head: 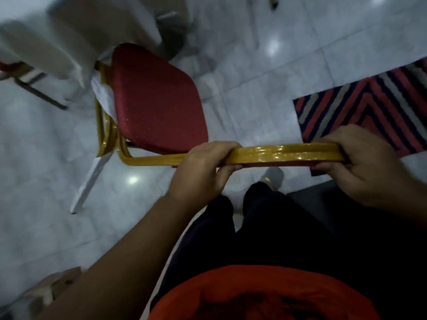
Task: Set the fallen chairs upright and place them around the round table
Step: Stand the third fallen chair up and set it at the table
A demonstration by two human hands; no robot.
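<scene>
Red chair [157,100]: upright on floor, seat ahead of fingers; left hand [203,167], right hand [360,167] fingers clamped round gold backrest top rail [284,154], likely for steering toward desk

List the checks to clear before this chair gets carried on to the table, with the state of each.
1. Both hands on the chair's gold backrest rail: ok, left hand and right hand wrap it near opposite ends.
2. Red seat facing up: ok.
3. All chair legs on the floor: cannot tell, only one white-wrapped leg shows.
4. Striped rug off the chair: ok, it lies to the right.
5. Free place at the table: cannot tell, blurred.
</scene>
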